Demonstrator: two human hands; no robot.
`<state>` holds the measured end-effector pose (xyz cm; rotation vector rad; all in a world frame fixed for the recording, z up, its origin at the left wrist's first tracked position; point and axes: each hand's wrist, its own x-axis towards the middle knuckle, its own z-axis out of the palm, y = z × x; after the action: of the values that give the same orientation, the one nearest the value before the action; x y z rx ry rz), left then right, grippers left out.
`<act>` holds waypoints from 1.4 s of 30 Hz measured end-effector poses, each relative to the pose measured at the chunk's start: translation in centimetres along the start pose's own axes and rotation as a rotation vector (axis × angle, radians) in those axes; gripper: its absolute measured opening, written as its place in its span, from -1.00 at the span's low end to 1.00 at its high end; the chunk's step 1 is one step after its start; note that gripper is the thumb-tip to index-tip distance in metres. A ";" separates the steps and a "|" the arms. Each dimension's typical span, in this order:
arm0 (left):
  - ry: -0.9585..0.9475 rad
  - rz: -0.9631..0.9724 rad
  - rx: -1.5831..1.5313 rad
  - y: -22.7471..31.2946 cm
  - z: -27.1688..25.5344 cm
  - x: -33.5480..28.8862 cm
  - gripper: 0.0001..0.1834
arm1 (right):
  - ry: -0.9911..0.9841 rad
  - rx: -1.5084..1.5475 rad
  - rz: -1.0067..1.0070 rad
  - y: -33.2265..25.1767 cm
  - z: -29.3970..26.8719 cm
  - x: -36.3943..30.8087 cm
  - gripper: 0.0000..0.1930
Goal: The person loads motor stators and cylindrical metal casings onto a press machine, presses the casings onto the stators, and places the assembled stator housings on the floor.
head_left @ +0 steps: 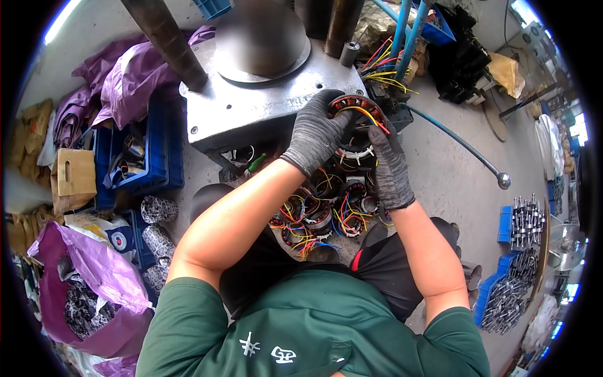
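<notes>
A ring-shaped motor stator (357,102) with copper windings and yellow and red lead wires is held up just off the right front corner of the metal press table. My left hand (318,134), in a grey knit glove, grips its left side. On its right side, near the wire ends, my gloved right hand (391,164) is closed on it; that hand's fingertips are partly hidden. Beneath my hands, several more stators (320,217) with red, yellow and blue wires lie heaped between my knees.
The press table (251,113) carries a thick round ram (260,44) and dark columns (166,47). A lever with a ball end (503,180) sticks out at right. Blue crates (169,151) and a purple sack (94,333) stand left; blue bins of metal shafts (509,292) sit right.
</notes>
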<state>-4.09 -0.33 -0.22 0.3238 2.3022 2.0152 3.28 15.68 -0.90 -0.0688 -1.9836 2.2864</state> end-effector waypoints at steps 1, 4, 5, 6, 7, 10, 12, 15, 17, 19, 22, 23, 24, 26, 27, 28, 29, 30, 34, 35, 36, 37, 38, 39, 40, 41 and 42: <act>0.001 0.001 0.002 0.1 0.0 0.0 -0.61 | 0.029 -0.062 -0.009 -0.1 0.1 -0.1 -0.38; -0.017 -0.024 0.061 0.6 -0.2 0.2 -0.61 | 0.049 -0.138 -0.040 -0.7 0.3 -0.3 -0.42; -0.016 -0.024 0.060 0.7 -0.2 0.2 -0.61 | 0.041 -0.152 -0.062 -0.8 0.4 -0.4 -0.42; -0.021 -0.021 0.064 0.8 -0.2 0.1 -0.60 | 0.041 -0.153 -0.063 -0.9 0.4 -0.5 -0.42; -0.025 -0.017 0.069 0.8 -0.2 0.0 -0.59 | 0.042 -0.162 -0.068 -0.9 0.5 -0.6 -0.41; -0.056 0.017 0.020 -0.4 -0.3 -0.1 -0.56 | 0.046 -0.122 -0.044 -0.7 0.4 -0.8 -0.40; -0.090 -0.011 -0.098 -0.6 -0.2 -0.2 -0.56 | 0.052 -0.076 -0.014 -0.4 0.0 -0.8 -0.40; -0.119 -0.088 -0.327 -0.9 -0.3 -0.2 -0.59 | 0.025 -0.061 -0.013 -0.4 0.1 -0.6 -0.40; -0.068 0.002 -0.218 -1.2 -0.3 0.0 -0.62 | 0.039 -0.168 -0.095 -1.3 0.9 -0.9 -0.40; -0.049 0.023 -0.181 -1.5 -0.2 0.4 -0.62 | 0.019 -0.152 -0.086 -1.0 0.4 -0.6 -0.37; -0.011 0.000 -0.137 -1.7 -0.2 1.0 -0.57 | -0.101 0.053 -0.072 -0.1 -0.2 0.1 -0.21; 0.010 -0.023 -0.130 -1.6 -0.3 1.1 -0.58 | -0.113 0.061 -0.074 -0.5 0.1 0.0 -0.21; 0.018 -0.023 -0.082 -1.5 -0.6 1.2 -0.58 | -0.155 0.009 -0.109 -1.0 0.3 -0.1 -0.15; 0.036 -0.005 -0.061 -1.5 -0.7 1.2 -0.59 | -0.220 -0.064 -0.174 -1.4 0.3 -0.1 -0.03; 0.052 0.038 -0.053 -1.7 -0.8 1.2 -0.59 | -0.238 -0.086 -0.185 -1.1 0.0 0.2 0.00; 0.049 0.050 -0.035 -1.3 -0.6 1.0 -0.60 | -0.225 -0.062 -0.179 -1.3 -0.1 -0.1 0.01; 0.063 0.058 -0.003 -0.9 -1.1 0.5 -0.61 | -0.229 -0.023 -0.172 -1.3 0.5 -0.2 0.02; 0.090 0.076 -0.020 -0.7 -1.3 0.1 -0.64 | -0.286 -0.030 -0.195 -0.7 0.4 0.3 0.00; 0.149 0.138 0.016 -1.0 -2.3 -1.0 -0.70 | -0.295 0.106 -0.103 -0.7 2.5 -1.5 -0.25; 0.047 0.068 -0.129 -0.1 -2.3 -1.4 -0.70 | -0.305 0.006 -0.142 -0.3 1.8 -1.6 -0.25; 0.088 0.036 0.068 0.3 -2.8 -1.7 -0.69 | -0.322 -0.121 -0.216 -0.1 1.2 -2.1 -0.25; 0.104 0.048 0.105 0.9 -1.7 -1.7 -0.65 | -0.303 -0.229 -0.280 0.2 -0.6 -2.3 -0.26; 0.119 0.054 0.146 1.2 -0.5 -1.6 -0.62 | -0.274 -0.285 -0.324 0.7 -2.6 -2.2 -0.26; 0.138 0.056 0.191 1.4 0.4 -1.6 -0.58 | -0.216 -0.296 -0.296 2.6 -5.8 -1.2 -0.36; 0.197 0.039 0.216 0.6 0.7 -0.9 -0.51 | -0.195 -0.283 -0.278 4.6 -7.3 0.4 -0.46; 0.248 -0.003 0.166 0.4 0.8 -0.5 -0.49 | -0.180 -0.267 -0.262 6.7 -8.3 2.2 -0.53; 0.172 -0.028 0.244 1.0 0.4 -1.2 -0.49 | -0.110 -0.279 -0.186 6.9 -8.9 2.1 -0.53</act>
<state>-2.74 -0.09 0.58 0.1331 2.6466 1.8168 1.75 23.71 -8.89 0.2130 -2.2457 1.9287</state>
